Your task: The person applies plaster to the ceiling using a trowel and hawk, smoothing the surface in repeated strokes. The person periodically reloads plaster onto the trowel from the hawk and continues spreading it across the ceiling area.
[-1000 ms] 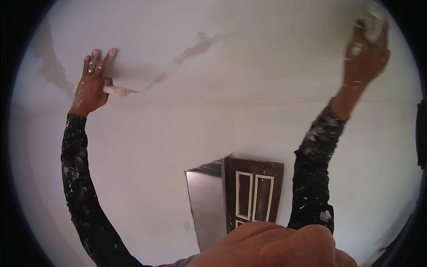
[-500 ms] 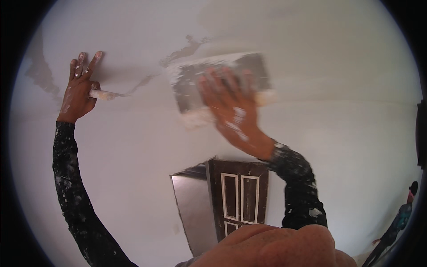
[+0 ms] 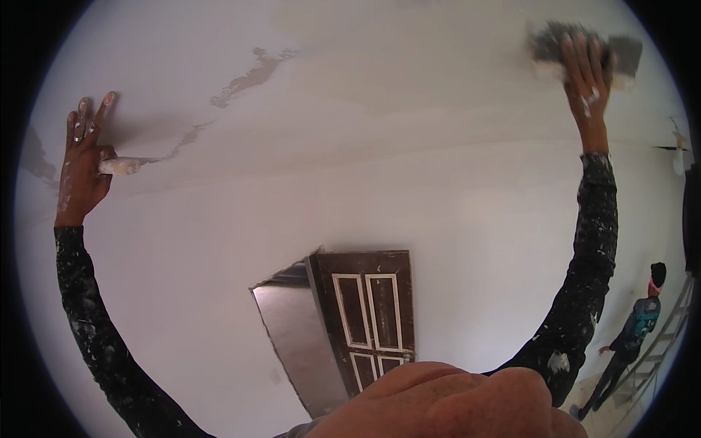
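My left hand is raised at the far left, three fingers stretched out against the pale ceiling. Its thumb side closes round the whitened handle of a putty knife, whose thin blade points right and is hard to make out. High on the right, my right hand presses a wide, flat plastering trowel to the ceiling, fingers spread over its dark plate. Trowel edges are blurred by motion, with whitish plaster along them. Both hands and black sleeves are spattered white. A grey unfilled patch runs between the hands.
Below, the white wall holds a doorway with a dark panelled door standing ajar. At the lower right a person stands beside a ladder. A hanging fitting shows at the right rim.
My right hand has swept the trowel from the middle to the upper right across the ceiling. My view has shifted right, showing more of the other person and the ladder. The left grip is unchanged.
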`<state>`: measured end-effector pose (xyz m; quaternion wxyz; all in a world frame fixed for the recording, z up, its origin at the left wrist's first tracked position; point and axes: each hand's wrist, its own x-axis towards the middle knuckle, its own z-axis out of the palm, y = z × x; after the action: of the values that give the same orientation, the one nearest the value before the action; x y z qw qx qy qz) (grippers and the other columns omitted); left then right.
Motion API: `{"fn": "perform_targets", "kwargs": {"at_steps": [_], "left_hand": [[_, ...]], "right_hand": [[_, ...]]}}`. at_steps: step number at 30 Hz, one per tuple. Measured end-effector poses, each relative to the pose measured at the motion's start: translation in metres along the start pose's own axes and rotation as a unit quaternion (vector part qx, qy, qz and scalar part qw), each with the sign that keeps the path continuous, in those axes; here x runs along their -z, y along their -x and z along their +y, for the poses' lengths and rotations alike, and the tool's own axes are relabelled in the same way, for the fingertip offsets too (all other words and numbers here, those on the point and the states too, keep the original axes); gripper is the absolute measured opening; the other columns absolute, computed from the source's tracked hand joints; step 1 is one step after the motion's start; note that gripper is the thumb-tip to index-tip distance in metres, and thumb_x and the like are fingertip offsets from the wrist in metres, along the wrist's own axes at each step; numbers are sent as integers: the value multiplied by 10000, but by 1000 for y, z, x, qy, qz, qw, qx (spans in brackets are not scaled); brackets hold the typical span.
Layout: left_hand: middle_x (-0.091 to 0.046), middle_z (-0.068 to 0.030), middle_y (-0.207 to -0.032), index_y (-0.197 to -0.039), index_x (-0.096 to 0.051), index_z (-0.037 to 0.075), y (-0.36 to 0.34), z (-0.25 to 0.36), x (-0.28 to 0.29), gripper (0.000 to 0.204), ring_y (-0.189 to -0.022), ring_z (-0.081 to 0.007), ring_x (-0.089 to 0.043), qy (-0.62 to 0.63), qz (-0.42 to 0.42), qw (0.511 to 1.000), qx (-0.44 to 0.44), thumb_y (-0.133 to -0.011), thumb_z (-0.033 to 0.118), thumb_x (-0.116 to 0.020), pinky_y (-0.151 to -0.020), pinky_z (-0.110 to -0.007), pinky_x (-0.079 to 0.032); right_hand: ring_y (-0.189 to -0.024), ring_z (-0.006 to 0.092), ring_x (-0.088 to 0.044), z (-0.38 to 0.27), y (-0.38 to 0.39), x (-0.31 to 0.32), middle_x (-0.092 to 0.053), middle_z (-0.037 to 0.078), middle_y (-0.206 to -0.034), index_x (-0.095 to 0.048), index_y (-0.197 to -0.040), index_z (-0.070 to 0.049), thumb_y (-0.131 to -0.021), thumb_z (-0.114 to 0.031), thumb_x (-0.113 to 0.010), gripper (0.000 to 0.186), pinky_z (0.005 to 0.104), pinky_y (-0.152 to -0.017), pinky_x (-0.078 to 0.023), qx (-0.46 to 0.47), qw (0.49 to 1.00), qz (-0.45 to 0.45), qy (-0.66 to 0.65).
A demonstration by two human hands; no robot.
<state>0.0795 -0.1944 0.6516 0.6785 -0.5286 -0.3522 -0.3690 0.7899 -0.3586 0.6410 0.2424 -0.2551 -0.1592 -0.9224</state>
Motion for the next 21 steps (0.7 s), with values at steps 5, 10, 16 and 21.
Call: {"fn": "perform_targets", "kwargs": {"at_steps": [5, 10, 16, 21], "left_hand": [[-297, 32, -1537, -636, -666, 68, 7, -2, 14, 136, -1455, -247, -156, -14, -19, 1000, 2, -710, -41, -635, -1204, -424, -101], [-296, 22, -1537, -638, -664, 58, 14, -11, 11, 147, -1453, -246, -164, 5, 15, 1000, -13, -695, -68, -612, -1203, -429, -104], [-308, 5, -1532, -651, -675, 52, 1, 4, 23, 158, -1446, -254, -185, -10, -30, 999, -8, -653, -78, -586, -1201, -448, -104], [-318, -34, -1527, -669, -679, 38, 11, -1, 25, 146, -1442, -301, -177, 2, -22, 999, -25, -619, -64, -587, -1197, -466, -97]], "right_hand": [[-1300, 239, -461, 16, 69, 18, -496, 54, -1404, -429, -1418, -179, -865, -85, -627, 595, 440, -1143, -239, -126, 992, 32, -5], [-1186, 281, -555, -10, -24, 58, -572, 132, -1294, -549, -1306, -135, -843, -109, -667, 478, 386, -1005, -453, -314, 933, 133, -114], [-1173, 348, -543, -131, -98, 40, -518, 141, -1350, -626, -1216, -126, -841, -117, -637, 375, 428, -919, -486, -204, 959, 169, -98], [-1211, 448, -443, -360, -200, 69, -435, 147, -1421, -508, -1344, -111, -811, -96, -589, 540, 556, -944, -403, -347, 891, 88, -279]]}}
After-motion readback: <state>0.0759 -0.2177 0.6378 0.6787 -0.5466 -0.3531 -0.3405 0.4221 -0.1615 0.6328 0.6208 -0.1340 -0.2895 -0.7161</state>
